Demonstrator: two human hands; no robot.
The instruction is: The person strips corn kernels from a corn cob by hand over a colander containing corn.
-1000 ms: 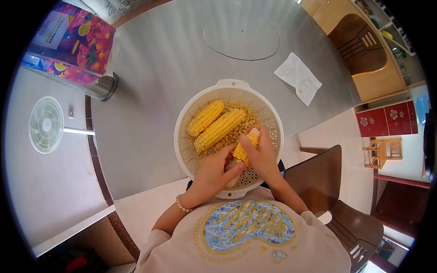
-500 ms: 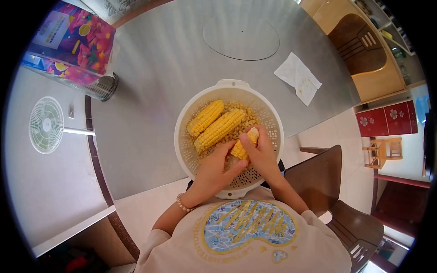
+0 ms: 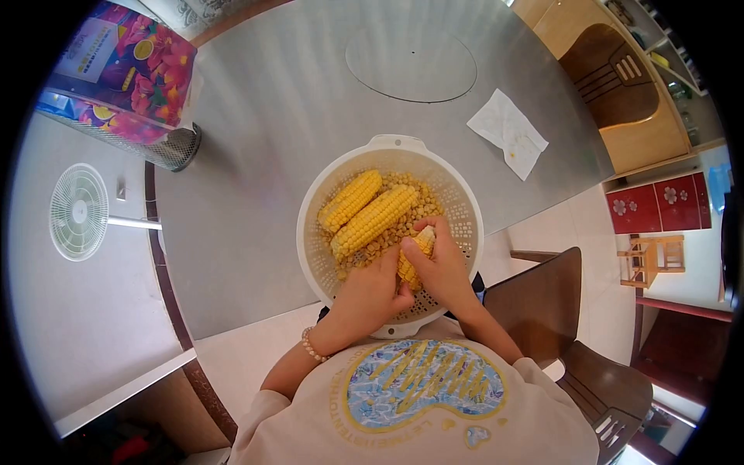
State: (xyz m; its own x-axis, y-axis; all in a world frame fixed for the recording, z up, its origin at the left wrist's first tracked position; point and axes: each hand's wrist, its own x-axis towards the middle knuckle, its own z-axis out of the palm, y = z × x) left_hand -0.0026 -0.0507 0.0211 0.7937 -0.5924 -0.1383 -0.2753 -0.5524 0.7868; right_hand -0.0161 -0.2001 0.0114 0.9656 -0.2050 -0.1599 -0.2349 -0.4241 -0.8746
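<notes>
A white perforated basket (image 3: 311, 232) stands at the table's near edge, with loose corn kernels (image 3: 425, 203) in it. Two whole yellow cobs (image 3: 375, 222) lie side by side on the kernels. Above the basket's right part, my right hand (image 3: 445, 267) is wrapped round a shorter corn cob (image 3: 411, 267), its pale end pointing up. My left hand (image 3: 372, 291), with a beaded bracelet at the wrist, is closed against the cob's lower left side. The undersides of both hands are hidden.
The grey table (image 3: 256, 170) bears a crumpled white tissue (image 3: 508, 135) at the right. A mesh holder (image 3: 182, 149) with a flowered packet (image 3: 128, 66) stands at the upper left. Brown chairs (image 3: 542, 302) are at the right, and a white fan (image 3: 79, 211) is at the left.
The held cob has tilted more upright and shifted slightly down. My left hand's fingers have drawn in and now press against its side. The two whole cobs have stayed put.
</notes>
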